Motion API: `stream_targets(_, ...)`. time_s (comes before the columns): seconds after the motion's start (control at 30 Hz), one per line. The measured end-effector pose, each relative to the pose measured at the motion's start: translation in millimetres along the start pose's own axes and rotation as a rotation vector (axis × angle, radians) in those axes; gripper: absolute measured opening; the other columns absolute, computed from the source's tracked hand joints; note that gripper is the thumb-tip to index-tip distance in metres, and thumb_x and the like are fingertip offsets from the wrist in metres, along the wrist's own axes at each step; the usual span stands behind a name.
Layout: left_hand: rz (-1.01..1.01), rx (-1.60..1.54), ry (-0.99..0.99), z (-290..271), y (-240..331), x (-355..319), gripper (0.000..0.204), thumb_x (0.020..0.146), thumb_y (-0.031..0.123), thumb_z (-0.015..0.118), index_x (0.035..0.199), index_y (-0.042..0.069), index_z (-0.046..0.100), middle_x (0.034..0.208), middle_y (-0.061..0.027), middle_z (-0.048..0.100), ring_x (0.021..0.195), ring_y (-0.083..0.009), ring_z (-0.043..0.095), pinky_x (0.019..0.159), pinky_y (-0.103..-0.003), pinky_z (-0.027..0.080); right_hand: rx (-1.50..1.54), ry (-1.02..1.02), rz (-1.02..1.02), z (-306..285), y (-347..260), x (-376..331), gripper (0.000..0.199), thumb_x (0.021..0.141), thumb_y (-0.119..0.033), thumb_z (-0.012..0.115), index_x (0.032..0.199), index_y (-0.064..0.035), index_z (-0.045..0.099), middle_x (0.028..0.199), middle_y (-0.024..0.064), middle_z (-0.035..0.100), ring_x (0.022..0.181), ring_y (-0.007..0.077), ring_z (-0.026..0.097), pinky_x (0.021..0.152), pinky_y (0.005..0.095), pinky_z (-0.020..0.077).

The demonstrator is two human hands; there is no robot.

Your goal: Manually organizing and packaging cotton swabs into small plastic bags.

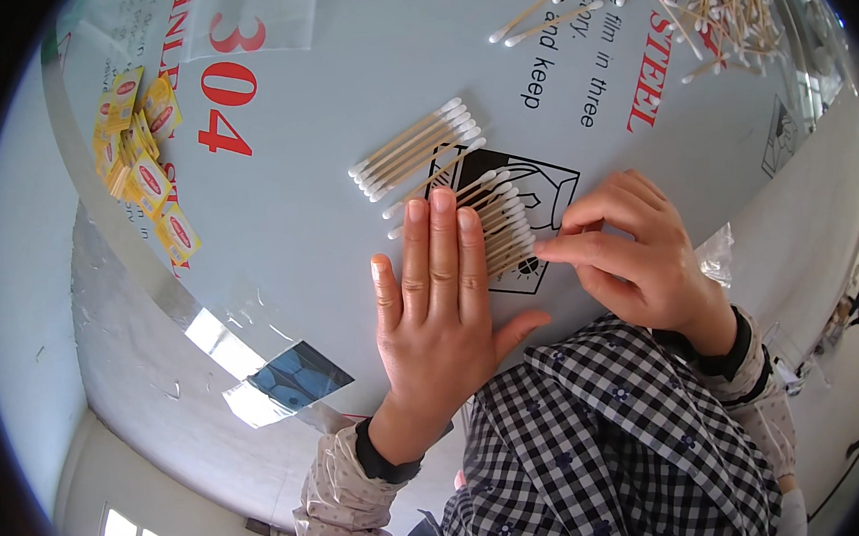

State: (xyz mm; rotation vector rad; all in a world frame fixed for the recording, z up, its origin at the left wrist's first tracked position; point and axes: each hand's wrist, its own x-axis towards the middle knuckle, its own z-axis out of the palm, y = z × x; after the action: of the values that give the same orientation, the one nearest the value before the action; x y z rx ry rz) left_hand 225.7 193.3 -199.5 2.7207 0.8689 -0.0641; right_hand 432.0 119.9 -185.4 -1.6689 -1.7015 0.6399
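Swabs by the hands: a row of white-tipped cotton swabs (508, 225) lies side by side on the desk (297, 227), partly under the left hand.
Left hand: the left hand (436, 317) is flat and open, fingers stretched over the swab sticks, thumb spread aside.
Right hand: the right hand (638, 253) is bent, its leading fingertip at the row's right-hand tips; whether it pinches a swab, I cannot tell.
Second group: a neat slanted bundle of swabs (416, 149) lies just beyond the left fingertips.
Far right: a loose heap of swabs (725, 8) points every way, with strays on its left.
Far left: small yellow packets (143, 163) overlap near the desk's edge.
Top left: a clear plastic sheet (248, 17) lies flat.
Clothing: a black-and-white checked garment (601, 435) covers the lap.
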Motion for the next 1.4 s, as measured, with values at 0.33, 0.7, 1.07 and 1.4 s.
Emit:
stream_targets(0.33,0.0,-0.01,-0.004,0.1,0.1,1.1,0.094,0.088,0.073,0.039,0.148,0.0,0.038,0.156,-0.0155,0.036,0.147,-0.0299,0.03,0.121,-0.052,0.004,-0.005,0.008,0.022,-0.7,-3.2,7.6,0.03,0.069,0.004,0.066,0.096,-0.0075,0.073,0.086,0.0048,0.06,0.07,0.0215,0.053,0.065,0.034,0.0414)
stream_targets(0.7,-0.001,-0.018,0.009,-0.9,0.8,1.1,0.091,0.09,0.071,0.039,0.147,0.0,0.04,0.155,-0.0156,0.038,0.146,-0.0292,0.032,0.12,-0.051,0.007,0.012,-0.025,0.03,-2.4,-2.6,9.5,0.028,0.074,0.002,0.065,0.099,-0.0078,0.073,0.087,0.005,0.059,0.071,0.0219,0.053,0.066,0.0337,0.0413)
stream_targets(1.07,-0.002,-0.028,0.008,-1.5,0.5,1.3,0.09,0.09,0.07,0.039,0.146,0.0,0.041,0.154,-0.0156,0.039,0.145,-0.0294,0.033,0.121,-0.05,0.007,0.006,-0.023,0.031,-3.3,-3.1,14.3,0.028,0.077,0.005,0.063,0.1,-0.0071,0.072,0.087,0.0065,0.058,0.072,0.0228,0.054,0.067,0.0341,0.0429)
stream_targets(1.4,-0.007,-0.037,0.022,-1.6,0.2,0.9,0.089,0.091,0.07,0.039,0.146,0.0,0.041,0.154,-0.0151,0.039,0.145,-0.0291,0.034,0.121,-0.05,0.008,-0.003,0.007,0.068,-1.3,-3.7,18.9,0.032,0.076,0.009,0.061,0.102,-0.0057,0.072,0.088,0.007,0.058,0.074,0.0219,0.055,0.067,0.0326,0.0439)
